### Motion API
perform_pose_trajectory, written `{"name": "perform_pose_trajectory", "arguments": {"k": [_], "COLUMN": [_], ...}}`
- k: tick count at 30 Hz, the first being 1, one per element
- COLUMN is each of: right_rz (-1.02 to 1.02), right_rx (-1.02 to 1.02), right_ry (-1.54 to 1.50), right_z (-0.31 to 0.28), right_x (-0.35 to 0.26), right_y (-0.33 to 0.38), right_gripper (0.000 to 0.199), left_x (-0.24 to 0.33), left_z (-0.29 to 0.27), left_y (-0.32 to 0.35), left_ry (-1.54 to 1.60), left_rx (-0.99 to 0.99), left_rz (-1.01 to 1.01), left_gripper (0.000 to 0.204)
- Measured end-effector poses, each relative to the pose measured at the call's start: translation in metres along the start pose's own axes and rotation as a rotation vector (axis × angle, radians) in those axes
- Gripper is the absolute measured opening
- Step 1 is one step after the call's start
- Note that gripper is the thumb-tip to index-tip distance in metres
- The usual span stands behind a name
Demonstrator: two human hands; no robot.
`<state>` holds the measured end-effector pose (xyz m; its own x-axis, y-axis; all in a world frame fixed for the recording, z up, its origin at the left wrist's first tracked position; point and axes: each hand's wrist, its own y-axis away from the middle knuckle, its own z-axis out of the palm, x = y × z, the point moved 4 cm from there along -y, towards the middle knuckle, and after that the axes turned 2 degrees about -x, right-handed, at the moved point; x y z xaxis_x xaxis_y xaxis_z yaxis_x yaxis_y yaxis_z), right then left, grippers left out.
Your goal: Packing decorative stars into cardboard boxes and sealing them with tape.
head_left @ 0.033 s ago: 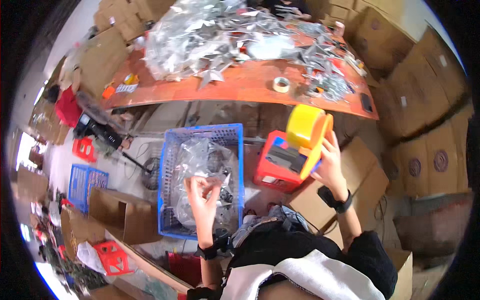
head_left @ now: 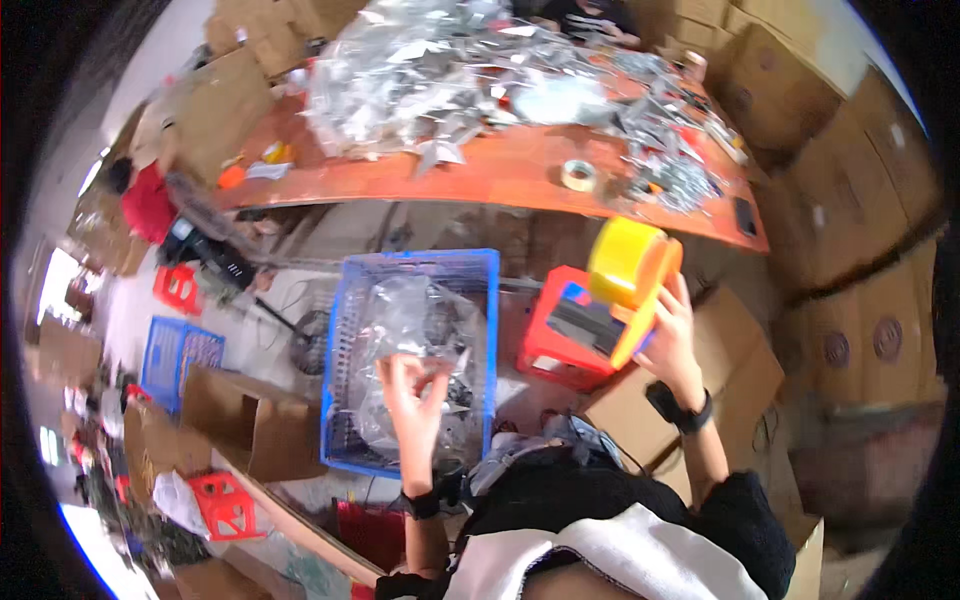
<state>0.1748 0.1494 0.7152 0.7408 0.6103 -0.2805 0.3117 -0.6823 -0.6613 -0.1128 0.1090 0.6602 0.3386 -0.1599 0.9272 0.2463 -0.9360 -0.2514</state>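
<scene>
My right hand (head_left: 672, 335) grips a tape dispenser (head_left: 640, 322) with an orange frame and a wide yellow tape roll (head_left: 622, 262). It is held up in front of a red plastic stool (head_left: 540, 362). Over a blue plastic crate (head_left: 493, 350) is my left hand (head_left: 412, 395), its thumb and fingers curled together in a pinch. Whatever lies between those fingertips is too small or blurred to name. A clear plastic bag (head_left: 385, 310) with grey, shiny contents fills much of the crate beneath it.
Ahead stands a red-brown table (head_left: 520, 160) heaped with silver star-shaped pieces (head_left: 440, 152), plus a tape roll (head_left: 578, 176) and a dark phone (head_left: 745, 217). Cardboard boxes (head_left: 870, 300) are stacked at right; an open carton (head_left: 225, 415) sits left. Someone in red (head_left: 148, 205) is at far left.
The whole view has shifted slightly, so the table, crate and hands appear a little further right. Both hands keep the same pose, and the tape dispenser stays in my right hand.
</scene>
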Motion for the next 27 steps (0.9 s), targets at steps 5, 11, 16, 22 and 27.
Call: {"name": "perform_pose_trajectory", "arguments": {"k": [5, 11, 16, 22, 27], "right_rz": [0.128, 0.104, 0.134, 0.087, 0.172], "right_rx": [-0.123, -0.201, -0.249, -0.168, -0.158], "right_ry": [-0.072, -0.176, -0.194, -0.150, -0.168], "right_z": [0.014, 0.035, 0.038, 0.046, 0.041], "right_x": [-0.002, -0.005, -0.011, 0.003, -0.006], "right_y": [0.024, 0.036, 0.026, 0.036, 0.035], "right_gripper": [0.032, 0.032, 0.034, 0.036, 0.036], "left_x": [-0.035, -0.022, -0.022, -0.020, -0.020], "left_z": [-0.006, -0.016, -0.027, -0.028, -0.027], "left_y": [0.013, 0.015, 0.013, 0.009, 0.009], "left_ry": [0.141, 0.147, -0.069, 0.219, 0.112], "left_rx": [0.016, 0.085, 0.063, 0.146, 0.169], "left_rz": [0.002, 0.004, 0.023, -0.026, -0.015], "left_gripper": [0.017, 0.016, 0.032, 0.027, 0.015]}}
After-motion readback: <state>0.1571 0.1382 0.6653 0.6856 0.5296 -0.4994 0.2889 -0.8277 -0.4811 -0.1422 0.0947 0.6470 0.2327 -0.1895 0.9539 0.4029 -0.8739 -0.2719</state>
